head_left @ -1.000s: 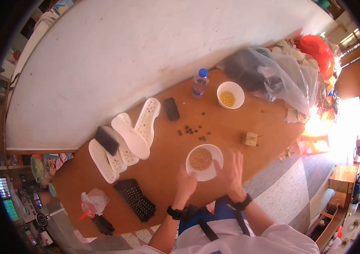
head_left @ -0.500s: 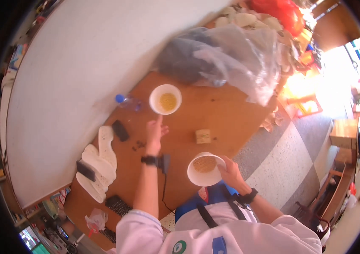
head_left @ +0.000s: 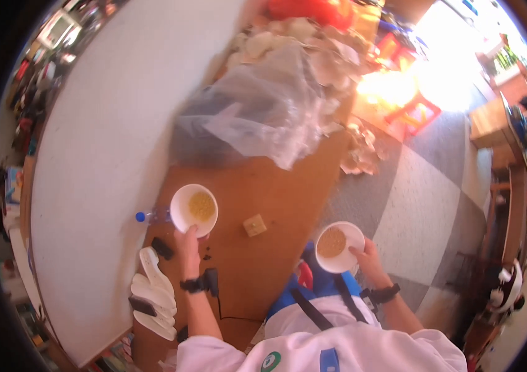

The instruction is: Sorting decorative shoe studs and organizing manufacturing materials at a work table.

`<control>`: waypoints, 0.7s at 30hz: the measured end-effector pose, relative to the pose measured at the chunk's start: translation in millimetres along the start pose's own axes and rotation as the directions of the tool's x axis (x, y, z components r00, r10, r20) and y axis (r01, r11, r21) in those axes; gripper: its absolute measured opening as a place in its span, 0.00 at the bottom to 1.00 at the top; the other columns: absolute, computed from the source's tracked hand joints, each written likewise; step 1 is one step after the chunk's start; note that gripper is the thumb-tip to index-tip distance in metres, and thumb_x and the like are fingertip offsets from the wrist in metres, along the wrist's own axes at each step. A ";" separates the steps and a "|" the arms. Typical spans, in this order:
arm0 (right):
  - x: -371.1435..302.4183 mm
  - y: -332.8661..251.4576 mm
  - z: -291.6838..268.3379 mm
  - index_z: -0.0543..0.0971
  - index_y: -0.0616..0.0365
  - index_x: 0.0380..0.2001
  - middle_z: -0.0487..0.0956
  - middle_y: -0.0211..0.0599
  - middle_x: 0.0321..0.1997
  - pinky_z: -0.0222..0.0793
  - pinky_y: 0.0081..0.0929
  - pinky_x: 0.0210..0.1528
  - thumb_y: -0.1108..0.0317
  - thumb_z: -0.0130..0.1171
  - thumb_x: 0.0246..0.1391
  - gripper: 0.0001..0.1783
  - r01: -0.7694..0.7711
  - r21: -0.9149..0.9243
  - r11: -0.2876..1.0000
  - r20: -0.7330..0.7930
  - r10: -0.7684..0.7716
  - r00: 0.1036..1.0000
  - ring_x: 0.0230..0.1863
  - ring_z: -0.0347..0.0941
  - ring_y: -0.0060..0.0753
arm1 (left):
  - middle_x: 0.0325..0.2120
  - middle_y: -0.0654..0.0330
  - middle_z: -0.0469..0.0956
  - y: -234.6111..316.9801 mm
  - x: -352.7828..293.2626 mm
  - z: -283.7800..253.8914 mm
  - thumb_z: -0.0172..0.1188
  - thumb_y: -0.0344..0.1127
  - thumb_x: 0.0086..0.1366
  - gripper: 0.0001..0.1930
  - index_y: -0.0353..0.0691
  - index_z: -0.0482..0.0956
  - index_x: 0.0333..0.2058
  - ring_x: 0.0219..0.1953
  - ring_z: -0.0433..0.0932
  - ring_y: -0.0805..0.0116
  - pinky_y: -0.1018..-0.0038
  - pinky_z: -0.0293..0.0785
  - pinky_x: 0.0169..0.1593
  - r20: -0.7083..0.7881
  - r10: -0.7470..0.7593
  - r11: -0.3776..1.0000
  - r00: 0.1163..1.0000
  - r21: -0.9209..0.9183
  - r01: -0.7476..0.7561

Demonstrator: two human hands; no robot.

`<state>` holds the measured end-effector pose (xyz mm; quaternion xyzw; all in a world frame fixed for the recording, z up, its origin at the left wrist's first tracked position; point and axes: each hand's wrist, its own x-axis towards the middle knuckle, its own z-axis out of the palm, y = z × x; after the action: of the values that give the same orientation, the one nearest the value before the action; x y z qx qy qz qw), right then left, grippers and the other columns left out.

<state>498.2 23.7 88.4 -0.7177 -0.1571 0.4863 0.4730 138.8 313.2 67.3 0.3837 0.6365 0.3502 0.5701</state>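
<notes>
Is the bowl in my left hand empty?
Partly full: the white bowl in your left hand holds small yellow pieces, with bare white showing.

Blown-out glare at upper right; sheen on plastic bag (head_left: 257, 105); curved, blackened edges

Open tabletop (head_left: 288, 192) right of the left-hand bowl (head_left: 180, 204) — wooden block (head_left: 254, 225) midway, plastic bag (head_left: 263, 111) blocking beyond

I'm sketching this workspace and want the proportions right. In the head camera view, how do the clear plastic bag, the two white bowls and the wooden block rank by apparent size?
1. Clear plastic bag
2. Yellow-filled bowl and brown-filled bowl: too alike to rank
3. Wooden block
</notes>
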 end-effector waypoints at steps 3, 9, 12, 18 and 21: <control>-13.0 28.5 -41.5 0.75 0.66 0.48 0.81 0.35 0.42 0.73 0.25 0.45 0.77 0.53 0.53 0.17 0.002 0.110 0.994 -0.116 0.011 0.993 0.42 0.77 0.24 | 0.38 0.51 0.79 29.1 -59.8 31.9 0.55 0.27 0.61 0.19 0.32 0.69 0.52 0.28 0.81 0.64 0.75 0.78 0.23 0.061 -0.024 0.997 0.998 0.081 0.019; -11.7 77.4 -107.5 0.77 0.61 0.48 0.81 0.35 0.37 0.78 0.28 0.33 0.73 0.53 0.51 0.19 -0.036 0.178 0.983 -0.122 0.058 0.991 0.34 0.79 0.26 | 0.42 0.52 0.78 26.4 -128.5 111.8 0.57 0.29 0.62 0.21 0.34 0.69 0.54 0.35 0.80 0.64 0.73 0.76 0.33 0.284 -0.066 0.929 0.956 0.366 -0.045; -27.1 54.0 -174.6 0.75 0.62 0.50 0.80 0.38 0.37 0.80 0.28 0.29 0.71 0.52 0.53 0.20 -0.067 0.186 0.980 -0.124 0.092 0.988 0.33 0.80 0.28 | 0.37 0.54 0.79 10.4 -139.6 186.9 0.59 0.30 0.63 0.19 0.32 0.72 0.52 0.31 0.78 0.67 0.75 0.71 0.31 0.427 -0.026 0.810 0.904 0.539 -0.231; -29.3 48.1 -331.2 0.73 0.61 0.48 0.80 0.42 0.38 0.80 0.29 0.28 0.70 0.51 0.54 0.18 0.014 0.341 0.940 -0.450 0.150 0.880 0.33 0.81 0.32 | 0.33 0.57 0.79 25.4 -214.3 443.7 0.58 0.32 0.64 0.16 0.34 0.74 0.49 0.20 0.72 0.74 0.79 0.64 0.19 0.784 0.262 0.728 0.563 0.222 -0.648; -33.0 41.2 -423.8 0.74 0.63 0.46 0.81 0.43 0.35 0.81 0.30 0.29 0.70 0.52 0.53 0.16 0.046 0.334 0.942 -0.598 0.173 0.783 0.30 0.81 0.33 | 0.34 0.57 0.79 33.6 -263.3 557.3 0.58 0.33 0.64 0.16 0.34 0.74 0.49 0.21 0.72 0.75 0.79 0.65 0.20 0.861 -0.001 0.777 0.509 0.322 -0.542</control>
<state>831.7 -242.6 106.0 -0.7524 0.1150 0.2590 0.5946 710.6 99.6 158.9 0.7484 0.2932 0.0165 0.5947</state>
